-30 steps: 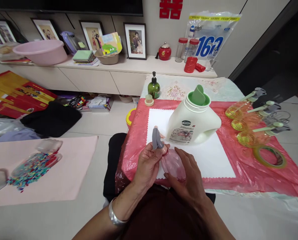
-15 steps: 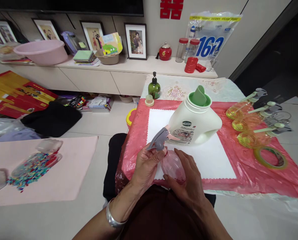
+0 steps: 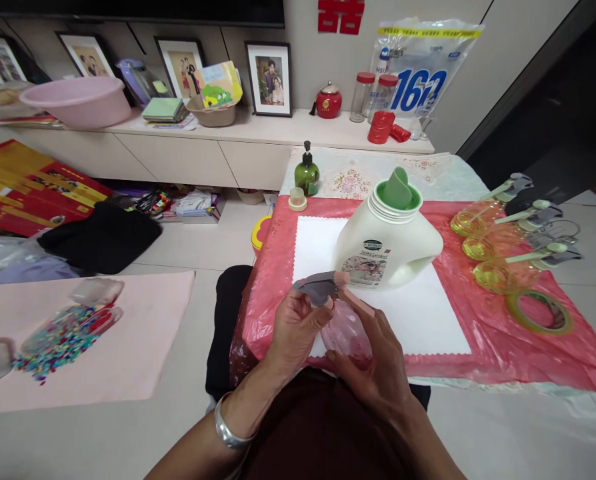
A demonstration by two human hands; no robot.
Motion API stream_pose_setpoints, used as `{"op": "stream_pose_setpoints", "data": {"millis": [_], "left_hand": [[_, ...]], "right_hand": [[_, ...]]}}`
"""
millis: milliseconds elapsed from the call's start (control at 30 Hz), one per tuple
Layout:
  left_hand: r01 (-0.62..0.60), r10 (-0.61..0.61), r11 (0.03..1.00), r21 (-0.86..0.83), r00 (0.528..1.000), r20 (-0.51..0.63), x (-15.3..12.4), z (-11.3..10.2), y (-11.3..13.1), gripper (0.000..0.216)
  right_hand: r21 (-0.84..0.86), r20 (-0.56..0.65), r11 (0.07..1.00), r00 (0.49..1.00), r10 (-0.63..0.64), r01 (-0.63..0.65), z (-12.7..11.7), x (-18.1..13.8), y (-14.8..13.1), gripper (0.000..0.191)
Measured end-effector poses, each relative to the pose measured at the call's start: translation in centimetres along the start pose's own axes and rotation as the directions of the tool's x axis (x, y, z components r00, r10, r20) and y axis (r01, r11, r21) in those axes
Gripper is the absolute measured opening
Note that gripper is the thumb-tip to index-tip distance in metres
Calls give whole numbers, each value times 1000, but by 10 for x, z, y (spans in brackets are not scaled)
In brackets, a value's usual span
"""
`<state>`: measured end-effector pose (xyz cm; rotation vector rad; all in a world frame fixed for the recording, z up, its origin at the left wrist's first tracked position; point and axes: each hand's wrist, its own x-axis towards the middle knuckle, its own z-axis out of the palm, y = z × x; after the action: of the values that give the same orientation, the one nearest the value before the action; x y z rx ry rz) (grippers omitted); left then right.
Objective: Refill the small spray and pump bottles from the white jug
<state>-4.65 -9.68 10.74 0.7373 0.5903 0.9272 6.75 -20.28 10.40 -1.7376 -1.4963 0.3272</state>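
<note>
A small pink spray bottle [image 3: 345,330] sits between my two hands at the near edge of the table. My right hand [image 3: 378,357] is wrapped round its clear pink body. My left hand [image 3: 295,327] grips the grey and pink trigger head [image 3: 321,288] on the bottle's neck, with the head turned sideways. Just behind stands a big white detergent jug [image 3: 385,247] with an open green spout, resting on a white sheet [image 3: 428,320].
A red plastic cover [image 3: 503,347] spreads over the table. Three yellow spray bottles [image 3: 498,250] and a tape roll [image 3: 541,312] lie at the right. A green pump bottle [image 3: 307,175] stands at the back. On the floor at left, a pink mat [image 3: 128,333] holds coloured beads.
My left hand has twisted the trigger head round on the bottle's neck, from upright to lying sideways. My right hand has kept hold of the body.
</note>
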Motion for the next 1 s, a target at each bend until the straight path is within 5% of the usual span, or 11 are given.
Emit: {"op": "stream_pose_setpoints", "data": {"millis": [233,533,700,1000], "left_hand": [[119,-119,992,-39,993,1,4,-4,8,41],[12,-15,1000,17,989,147,4,-10,-1,37],[18,-15,999,-28,997,81,0,-9,-2,34],[57,-51,996,-69,994,93,7,-8,1,41]], "right_hand": [[14,-29,1000,999,14,-14,3,-5,9,68],[141,21,986,996,91,-93,1,-5,7,65],[250,43,965,996,76,-85,2,-4,5,69],[619,226,722,951,213,-309,3,-2,2,76]]}}
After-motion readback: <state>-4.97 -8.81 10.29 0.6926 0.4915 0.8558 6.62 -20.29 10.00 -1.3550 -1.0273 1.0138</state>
